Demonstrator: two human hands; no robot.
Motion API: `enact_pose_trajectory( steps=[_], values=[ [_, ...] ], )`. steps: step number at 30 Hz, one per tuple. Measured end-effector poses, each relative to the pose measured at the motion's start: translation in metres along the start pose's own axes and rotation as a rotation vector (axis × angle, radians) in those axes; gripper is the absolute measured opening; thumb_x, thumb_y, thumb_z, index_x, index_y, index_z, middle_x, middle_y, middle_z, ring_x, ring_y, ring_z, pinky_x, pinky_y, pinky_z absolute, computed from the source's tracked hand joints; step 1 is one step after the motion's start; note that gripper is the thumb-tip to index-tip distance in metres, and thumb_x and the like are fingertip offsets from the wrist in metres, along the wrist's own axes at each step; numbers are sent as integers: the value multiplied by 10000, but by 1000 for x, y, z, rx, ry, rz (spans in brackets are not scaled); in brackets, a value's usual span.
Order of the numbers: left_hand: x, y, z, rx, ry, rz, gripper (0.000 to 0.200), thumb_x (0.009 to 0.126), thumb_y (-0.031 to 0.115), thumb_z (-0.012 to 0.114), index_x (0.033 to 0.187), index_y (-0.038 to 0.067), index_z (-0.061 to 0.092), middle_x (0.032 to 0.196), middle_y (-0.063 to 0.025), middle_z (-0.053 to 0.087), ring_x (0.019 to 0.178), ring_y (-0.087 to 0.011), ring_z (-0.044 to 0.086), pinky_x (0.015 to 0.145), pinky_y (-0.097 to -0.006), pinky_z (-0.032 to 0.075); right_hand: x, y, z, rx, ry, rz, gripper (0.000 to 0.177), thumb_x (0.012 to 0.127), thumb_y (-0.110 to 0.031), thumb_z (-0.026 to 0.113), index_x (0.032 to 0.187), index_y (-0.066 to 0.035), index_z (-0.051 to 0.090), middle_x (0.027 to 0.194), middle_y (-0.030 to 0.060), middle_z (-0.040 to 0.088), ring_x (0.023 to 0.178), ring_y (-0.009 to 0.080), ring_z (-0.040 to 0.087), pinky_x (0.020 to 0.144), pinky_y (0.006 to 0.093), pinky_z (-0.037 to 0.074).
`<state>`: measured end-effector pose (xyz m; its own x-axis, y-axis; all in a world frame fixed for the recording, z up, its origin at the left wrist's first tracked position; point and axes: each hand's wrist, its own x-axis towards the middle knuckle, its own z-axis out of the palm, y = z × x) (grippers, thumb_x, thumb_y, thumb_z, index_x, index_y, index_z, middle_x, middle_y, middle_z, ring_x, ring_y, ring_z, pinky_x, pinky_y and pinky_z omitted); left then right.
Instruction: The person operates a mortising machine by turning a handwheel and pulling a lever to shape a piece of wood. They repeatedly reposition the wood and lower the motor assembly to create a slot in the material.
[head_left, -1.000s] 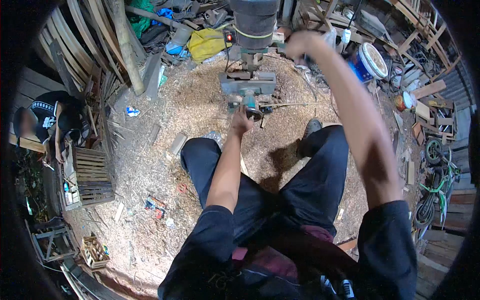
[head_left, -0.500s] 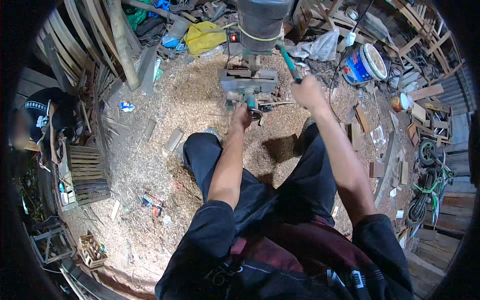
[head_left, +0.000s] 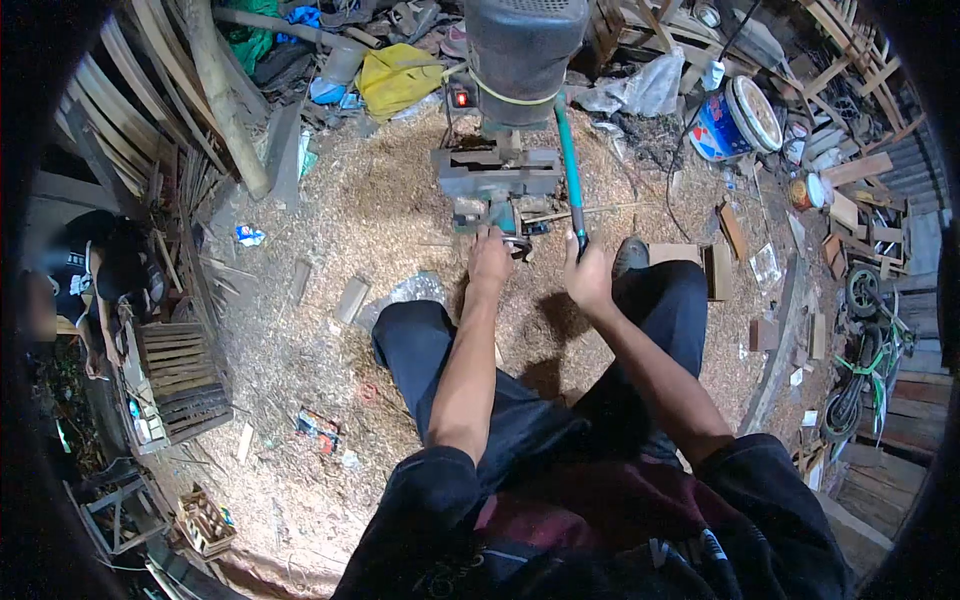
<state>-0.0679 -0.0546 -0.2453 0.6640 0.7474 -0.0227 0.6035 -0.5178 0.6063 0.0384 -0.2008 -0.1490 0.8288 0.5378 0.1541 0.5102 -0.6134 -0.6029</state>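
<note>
A bench machine with a large dark cylindrical motor housing [head_left: 525, 60] stands in front of me, a yellow band around the housing. Below it is a grey metal vise [head_left: 500, 182], with a slot across its top; I cannot make out what it clamps. My left hand [head_left: 489, 262] is closed at the left side of the small dark handwheel [head_left: 518, 246] on the vise's near side, its fingertips partly hidden. My right hand [head_left: 590, 275] wraps around the black grip of a long green lever [head_left: 571, 165], which comes down from the machine's right side toward me.
Wood shavings [head_left: 310, 370] cover the ground. A red-lit switch [head_left: 462, 99] sits left of the motor. To the right are a blue and white bucket [head_left: 725, 120], wood offcuts and a bicycle [head_left: 860, 370]. Another person [head_left: 95, 265] works at far left beside a slatted crate [head_left: 185, 365].
My right hand has pulled the lever down toward me and slightly left. The left hand stays at the handwheel, and the view has shifted a little.
</note>
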Motion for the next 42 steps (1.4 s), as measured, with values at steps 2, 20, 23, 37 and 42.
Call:
enact_pose_trajectory(
  steps=[2, 20, 23, 37, 42],
  values=[
    [1, 2, 2, -14, 12, -7, 310, 828, 135, 675, 1083, -8, 573, 1172, -224, 532, 1084, -422, 543, 937, -494, 454, -5, 6, 8, 104, -47, 24, 373, 985, -302, 530, 983, 72, 526, 779, 304, 606, 760, 496, 607, 663, 552, 447],
    [-3, 10, -11, -60, 87, 38, 269, 806, 54, 662, 1060, 21, 583, 1037, -183, 526, 994, -403, 517, 875, -492, 433, 5, 105, 167, 153, -31, 148, 306, 974, -307, 538, 1000, -12, 464, 714, 315, 586, 647, 529, 566, 560, 599, 412],
    [-3, 13, -13, -136, 42, 15, 251, 815, 41, 650, 1059, 25, 592, 1042, -183, 526, 986, -398, 511, 879, -491, 430, 4, 114, 179, 182, -43, 151, 292, 967, -285, 537, 1032, -4, 488, 761, 280, 602, 710, 517, 583, 602, 574, 430],
    [-18, 18, -5, -84, 139, 41, 374, 893, 83, 591, 1255, 9, 537, 1182, -209, 545, 1104, -411, 509, 962, -476, 429, 9, 99, 169, 225, 15, 138, 308, 984, -306, 516, 1027, -3, 482, 834, 322, 608, 778, 530, 582, 657, 587, 436],
    [-19, 5, 15, -49, 189, 92, 513, 909, 103, 564, 1394, 38, 411, 1383, -205, 455, 1263, -410, 441, 1067, -469, 376, -10, 55, 93, 234, 6, 14, 312, 992, -268, 500, 1108, 21, 499, 816, 330, 588, 800, 529, 586, 660, 581, 430]
  ],
)
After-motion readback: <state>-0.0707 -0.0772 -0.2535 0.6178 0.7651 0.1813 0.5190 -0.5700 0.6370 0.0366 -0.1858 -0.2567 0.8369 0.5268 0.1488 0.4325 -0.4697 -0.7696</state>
